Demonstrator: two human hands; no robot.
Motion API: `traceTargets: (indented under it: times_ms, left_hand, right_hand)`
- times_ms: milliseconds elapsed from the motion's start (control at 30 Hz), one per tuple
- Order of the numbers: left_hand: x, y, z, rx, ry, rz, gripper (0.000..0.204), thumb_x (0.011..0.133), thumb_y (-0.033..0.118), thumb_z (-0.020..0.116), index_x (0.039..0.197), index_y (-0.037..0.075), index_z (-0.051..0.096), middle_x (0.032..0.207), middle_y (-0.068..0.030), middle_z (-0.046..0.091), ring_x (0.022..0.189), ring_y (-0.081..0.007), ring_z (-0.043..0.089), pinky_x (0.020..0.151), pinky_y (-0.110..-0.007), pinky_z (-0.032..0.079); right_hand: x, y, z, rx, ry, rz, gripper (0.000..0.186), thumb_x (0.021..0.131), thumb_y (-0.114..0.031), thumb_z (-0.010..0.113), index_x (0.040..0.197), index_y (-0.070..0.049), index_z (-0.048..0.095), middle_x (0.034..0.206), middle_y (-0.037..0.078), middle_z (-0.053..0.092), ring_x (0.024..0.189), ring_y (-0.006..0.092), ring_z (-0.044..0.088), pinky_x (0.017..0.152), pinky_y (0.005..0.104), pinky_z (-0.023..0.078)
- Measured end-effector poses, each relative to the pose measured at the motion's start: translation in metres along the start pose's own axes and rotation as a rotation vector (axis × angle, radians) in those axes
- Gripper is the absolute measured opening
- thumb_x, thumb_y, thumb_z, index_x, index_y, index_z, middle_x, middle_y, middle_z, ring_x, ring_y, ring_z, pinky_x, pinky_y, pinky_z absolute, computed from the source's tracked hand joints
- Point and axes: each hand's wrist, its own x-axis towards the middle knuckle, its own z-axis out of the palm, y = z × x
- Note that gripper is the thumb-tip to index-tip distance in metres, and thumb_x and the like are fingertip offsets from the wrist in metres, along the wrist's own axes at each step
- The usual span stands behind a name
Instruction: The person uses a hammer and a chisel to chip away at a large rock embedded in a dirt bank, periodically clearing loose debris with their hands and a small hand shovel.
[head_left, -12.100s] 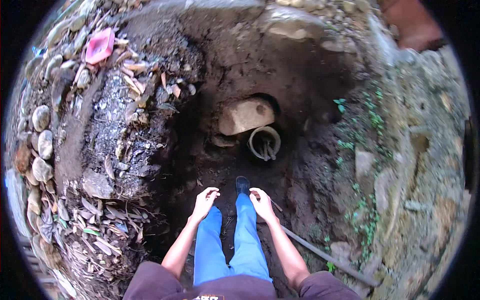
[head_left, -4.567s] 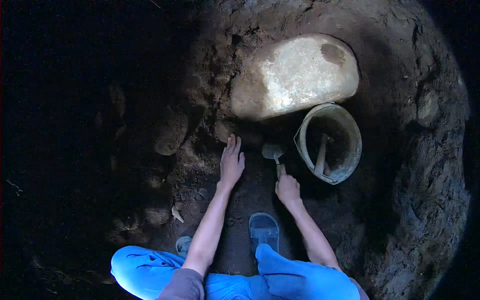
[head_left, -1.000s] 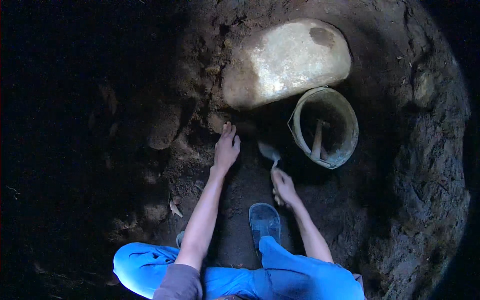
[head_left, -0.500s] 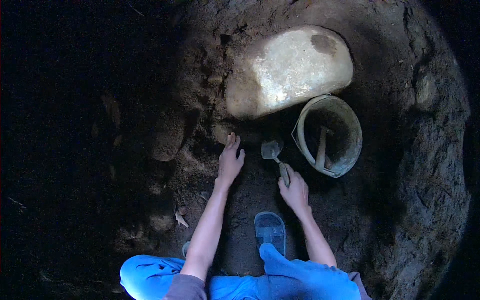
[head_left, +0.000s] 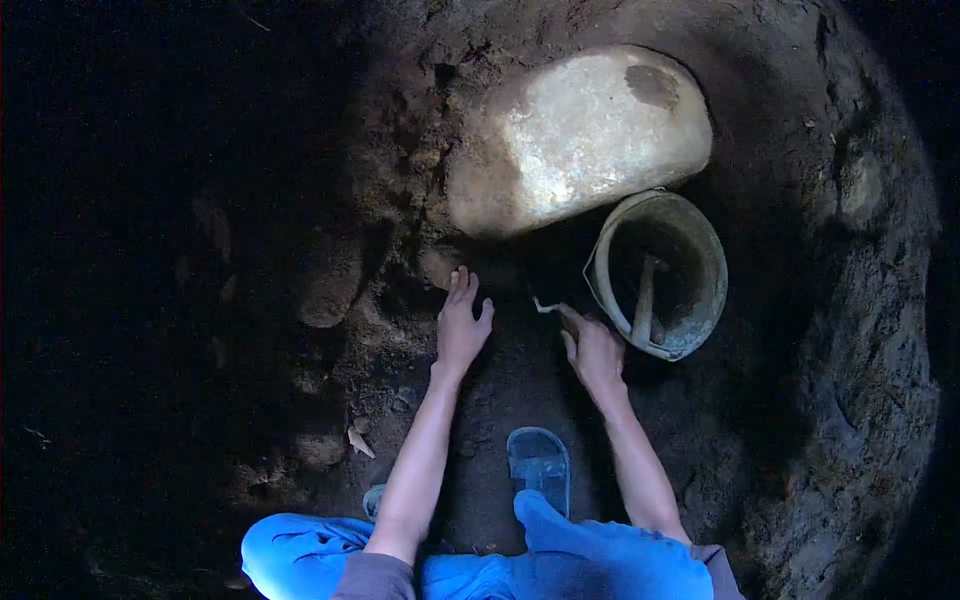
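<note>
My right hand (head_left: 597, 350) is closed around the handle of a small trowel (head_left: 545, 307). Only the trowel's bent metal neck catches the light; its blade is lost in the dark soil below the boulder. My left hand (head_left: 463, 325) reaches forward with its fingers loosely stretched, empty, the tips touching or just over a brownish stone (head_left: 440, 266) at the boulder's lower left. A large pale boulder (head_left: 590, 140) lies beyond both hands. Right of my right hand stands a dirty bucket (head_left: 707, 290) with a wooden-handled tool (head_left: 645, 300) inside it.
A rough earthen wall (head_left: 860, 400) curves along the right. Lumpy soil and stones (head_left: 335, 285) lie on the left, fading into darkness. A small pale fragment (head_left: 360, 441) rests left of my left forearm. My sandalled foot (head_left: 539, 462) is planted between my arms.
My right hand has moved slightly forward and turned the trowel, so its blade, visible before, is now hidden in shadow. My left hand has stayed nearly in place.
</note>
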Motion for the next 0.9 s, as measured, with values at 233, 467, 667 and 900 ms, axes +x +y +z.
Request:
traceTargets:
  times_ms: [233, 467, 667, 900]
  left_hand:
    - [0.002, 0.004, 0.005, 0.043, 0.034, 0.009, 0.053, 0.088, 0.019, 0.057, 0.134, -0.006, 0.046, 0.146, -0.0235, 0.034, 0.139, -0.0335, 0.030, 0.112, -0.038, 0.030]
    - [0.003, 0.000, -0.005, -0.029, -0.044, -0.057, 0.051, 0.089, 0.020, 0.057, 0.132, -0.005, 0.047, 0.146, -0.0215, 0.035, 0.139, -0.0317, 0.030, 0.112, -0.038, 0.030]
    - [0.002, 0.002, 0.000, -0.005, -0.004, -0.034, 0.051, 0.088, 0.020, 0.058, 0.132, -0.005, 0.048, 0.146, -0.0216, 0.036, 0.138, -0.0319, 0.030, 0.112, -0.038, 0.031]
    - [0.003, 0.003, 0.007, 0.055, 0.060, 0.031, 0.052, 0.087, 0.020, 0.058, 0.129, -0.008, 0.049, 0.143, -0.0268, 0.037, 0.137, -0.0369, 0.032, 0.111, -0.040, 0.031]
  right_hand:
    - [-0.027, -0.020, 0.044, 0.226, 0.005, 0.245, 0.051, 0.090, -0.026, 0.056, 0.138, -0.013, 0.046, 0.098, 0.028, 0.064, 0.092, 0.0447, 0.062, 0.082, 0.0499, 0.050]
    - [-0.038, -0.004, -0.007, -0.067, 0.036, 0.008, 0.048, 0.086, -0.025, 0.061, 0.133, -0.014, 0.052, 0.080, 0.020, 0.065, 0.080, 0.0385, 0.065, 0.075, 0.0494, 0.051]
    - [-0.012, 0.037, 0.001, -0.109, 0.002, -0.016, 0.042, 0.086, -0.026, 0.065, 0.123, -0.009, 0.060, 0.106, 0.020, 0.065, 0.100, 0.0366, 0.061, 0.085, 0.0445, 0.048]
    - [-0.006, 0.043, 0.013, 0.122, 0.149, -0.156, 0.045, 0.087, -0.033, 0.063, 0.123, -0.006, 0.060, 0.105, 0.020, 0.066, 0.100, 0.0381, 0.061, 0.087, 0.0436, 0.048]
